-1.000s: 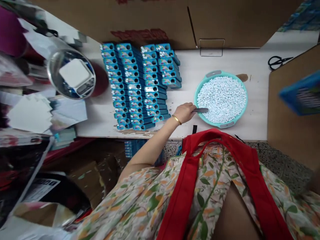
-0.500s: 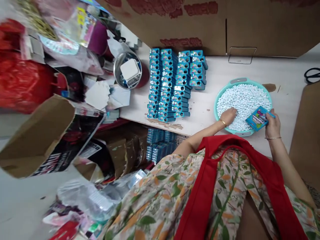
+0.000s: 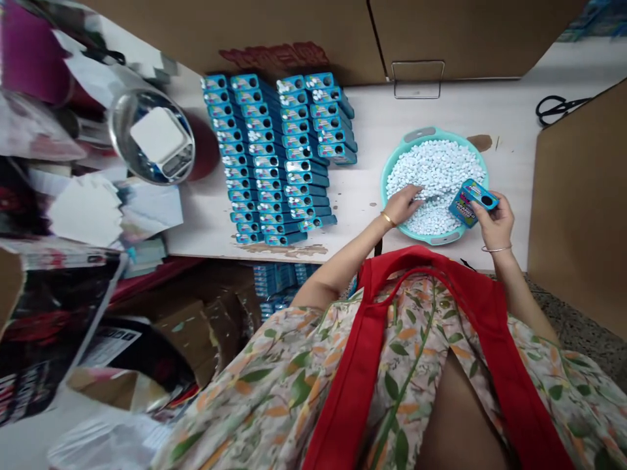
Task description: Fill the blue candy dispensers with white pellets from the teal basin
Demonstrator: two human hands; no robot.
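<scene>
A round turquoise basin holds a heap of small white candies. At the left side of the heap, my left hand touches the candies, its fingers bent and a gap showing between thumb and fingertips. My right hand grips a small blue candy box over the basin's right part. The box is tilted, and a dark round hole shows in its top. Whether candies are inside it, I cannot tell.
Several rows of blue boxes with holes stand on the white table left of the basin. A metal pot bears a white scale. Large cartons border the back; black scissors lie at the right.
The view has shifted right. My right hand has turned the box so its holed top now shows. My left hand's fingers have lifted somewhat and spread among the candies.
</scene>
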